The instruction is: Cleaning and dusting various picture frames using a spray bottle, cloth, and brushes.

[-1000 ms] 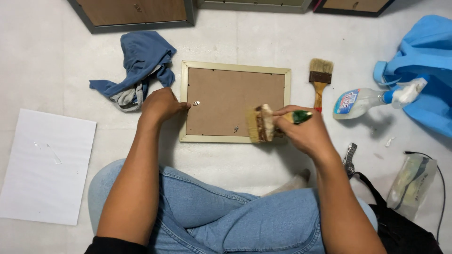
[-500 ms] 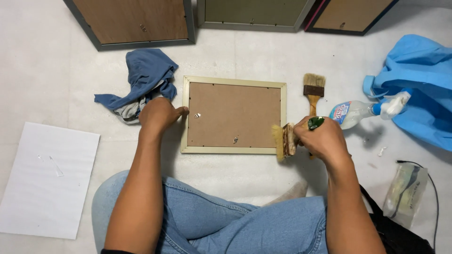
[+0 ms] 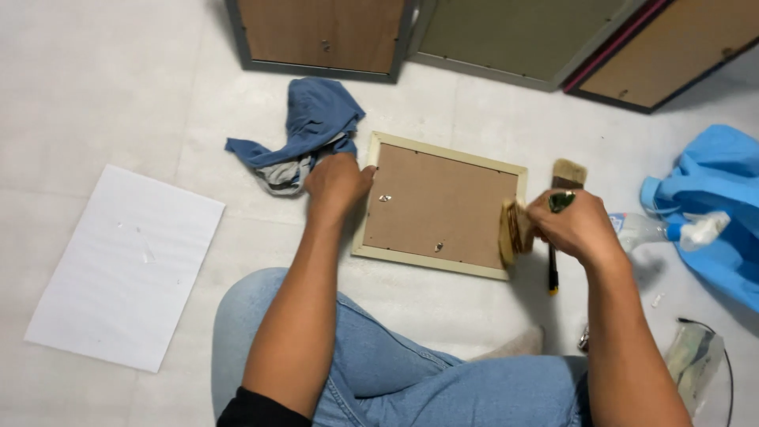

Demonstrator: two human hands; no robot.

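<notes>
Brushing a picture frame's right edge on the floor.
Right hand (image 3: 581,229) clamps a brush (image 3: 514,232) against the face-down frame (image 3: 439,204); left hand (image 3: 338,182) presses its left edge, fingers curled, beside a blue cloth (image 3: 312,126).

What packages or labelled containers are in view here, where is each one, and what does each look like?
Spray bottle: lying on the floor right of the right hand, clear body, pale label, white trigger head.
Clear plastic bag: floor at the lower right corner, crumpled, see-through, contents unclear.
No signs or screens.
</notes>
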